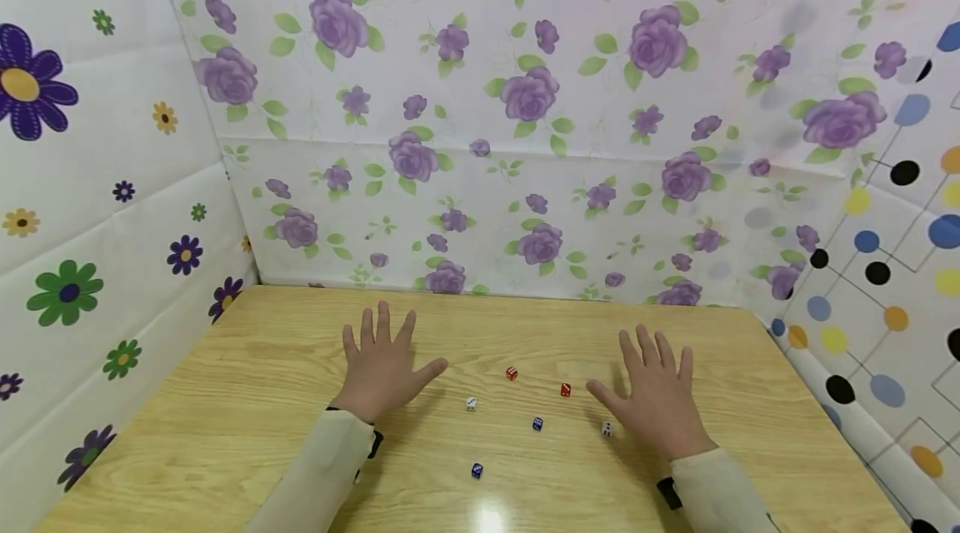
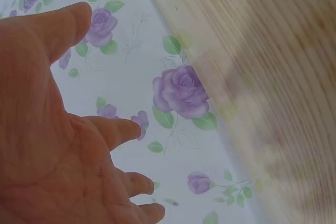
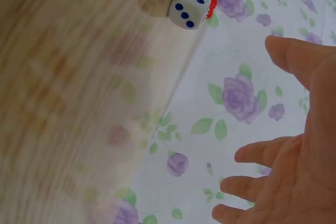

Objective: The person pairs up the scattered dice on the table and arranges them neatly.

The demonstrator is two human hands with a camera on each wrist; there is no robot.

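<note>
Two hands over the bench (image 1: 225,400), fingers spread on each. Left hand (image 1: 381,375): left white die (image 1: 471,404) nearest, to its right, apart from the thumb. Right hand (image 1: 660,404): right white die (image 1: 607,429) just beside the thumb; right red die (image 1: 566,390) just left of the thumb tip. Left red die (image 1: 512,373), far blue die (image 1: 537,424), near blue die (image 1: 477,470) lie between.

This looks like a makeshift, screened-in nook (whether inside a home or a studio cannot be told): a purple-rose-print sheet (image 1: 480,112) hangs behind the wood-grain table (image 1: 750,400), a daisy-print sheet (image 1: 112,150) flanks its left edge, and a sheet of line-linked coloured dots (image 1: 892,283) its right.
</note>
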